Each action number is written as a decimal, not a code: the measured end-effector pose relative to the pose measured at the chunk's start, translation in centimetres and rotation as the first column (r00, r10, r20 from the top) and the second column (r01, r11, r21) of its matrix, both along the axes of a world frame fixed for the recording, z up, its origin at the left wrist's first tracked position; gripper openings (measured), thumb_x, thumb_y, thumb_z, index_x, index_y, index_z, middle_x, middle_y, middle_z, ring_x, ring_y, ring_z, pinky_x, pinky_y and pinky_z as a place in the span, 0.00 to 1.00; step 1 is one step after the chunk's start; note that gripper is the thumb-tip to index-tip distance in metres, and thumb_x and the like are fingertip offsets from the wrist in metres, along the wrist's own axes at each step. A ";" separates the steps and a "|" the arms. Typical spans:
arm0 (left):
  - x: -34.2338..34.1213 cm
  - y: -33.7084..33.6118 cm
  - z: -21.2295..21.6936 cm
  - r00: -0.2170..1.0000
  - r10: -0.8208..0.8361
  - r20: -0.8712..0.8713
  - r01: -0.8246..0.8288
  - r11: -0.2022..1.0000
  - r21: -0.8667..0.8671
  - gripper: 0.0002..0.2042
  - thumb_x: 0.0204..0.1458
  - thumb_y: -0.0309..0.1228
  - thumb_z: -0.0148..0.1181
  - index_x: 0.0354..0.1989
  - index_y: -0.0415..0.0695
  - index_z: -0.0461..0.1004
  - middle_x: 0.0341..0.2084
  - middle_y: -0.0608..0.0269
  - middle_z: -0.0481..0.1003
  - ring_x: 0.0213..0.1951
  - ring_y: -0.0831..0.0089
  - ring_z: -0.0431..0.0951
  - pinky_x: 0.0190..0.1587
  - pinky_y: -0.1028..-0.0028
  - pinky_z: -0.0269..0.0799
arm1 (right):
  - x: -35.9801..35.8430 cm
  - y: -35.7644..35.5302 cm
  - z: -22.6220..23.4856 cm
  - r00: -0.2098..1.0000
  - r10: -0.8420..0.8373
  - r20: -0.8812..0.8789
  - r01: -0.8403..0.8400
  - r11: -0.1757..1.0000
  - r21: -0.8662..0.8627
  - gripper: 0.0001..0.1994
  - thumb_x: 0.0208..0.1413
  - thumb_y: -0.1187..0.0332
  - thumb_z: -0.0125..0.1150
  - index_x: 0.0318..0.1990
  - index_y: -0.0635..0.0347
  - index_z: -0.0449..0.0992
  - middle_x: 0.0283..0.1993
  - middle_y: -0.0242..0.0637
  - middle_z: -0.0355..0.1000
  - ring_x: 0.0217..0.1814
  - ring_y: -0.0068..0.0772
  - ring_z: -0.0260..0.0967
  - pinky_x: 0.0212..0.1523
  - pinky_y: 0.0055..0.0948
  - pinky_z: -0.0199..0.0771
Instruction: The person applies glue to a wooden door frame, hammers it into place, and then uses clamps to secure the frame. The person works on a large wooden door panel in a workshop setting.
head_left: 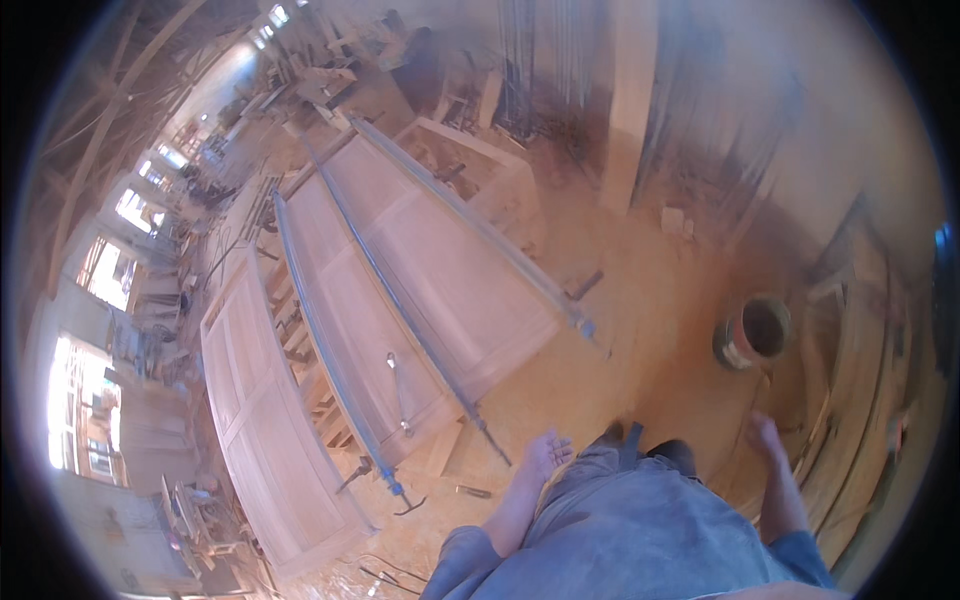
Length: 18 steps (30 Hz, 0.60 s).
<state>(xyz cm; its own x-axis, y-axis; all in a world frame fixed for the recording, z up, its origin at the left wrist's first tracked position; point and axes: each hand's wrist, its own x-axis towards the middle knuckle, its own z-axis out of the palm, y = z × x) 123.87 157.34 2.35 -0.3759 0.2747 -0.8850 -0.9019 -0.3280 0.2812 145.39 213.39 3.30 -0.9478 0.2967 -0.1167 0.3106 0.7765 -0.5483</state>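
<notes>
Both hands empty; bucket [752, 335] beyond right hand [765, 435].

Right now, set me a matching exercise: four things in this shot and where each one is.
Things:
1. wrench
2. round can
3. left hand
4. right hand

Places:
A. on the sawdust floor
B. open, just below the can
C. lying on the clamped door panel
D. open, near the door panel's lower end

Pairs: 1-C, 2-A, 3-D, 4-B
</notes>
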 end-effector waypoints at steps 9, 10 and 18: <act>-11.8 18.8 -7.9 0.865 0.454 -0.213 -0.463 0.886 0.010 0.11 0.65 0.40 0.54 0.46 0.46 0.75 0.36 0.55 0.79 0.35 0.59 0.80 0.40 0.61 0.77 | 1.2 16.3 -8.7 0.703 -0.302 0.644 0.419 0.908 -0.032 0.16 0.49 0.63 0.69 0.44 0.58 0.78 0.39 0.45 0.75 0.39 0.46 0.73 0.40 0.43 0.74; -12.6 19.9 -9.4 0.852 0.433 -0.294 -0.441 0.897 0.041 0.11 0.63 0.39 0.56 0.46 0.47 0.74 0.33 0.57 0.78 0.31 0.62 0.78 0.36 0.63 0.74 | -1.9 19.0 -8.8 0.710 -0.285 0.644 0.404 0.914 -0.042 0.16 0.49 0.63 0.69 0.44 0.58 0.78 0.39 0.44 0.75 0.39 0.45 0.73 0.40 0.43 0.74; -21.3 27.6 -6.4 0.889 0.421 -0.182 -0.443 0.689 -0.573 0.15 0.55 0.39 0.62 0.45 0.42 0.75 0.26 0.60 0.73 0.24 0.71 0.73 0.26 0.67 0.66 | -34.0 43.8 -4.7 0.874 -0.259 0.410 0.317 0.945 -0.079 0.15 0.51 0.67 0.67 0.46 0.61 0.77 0.35 0.39 0.74 0.34 0.37 0.72 0.35 0.35 0.74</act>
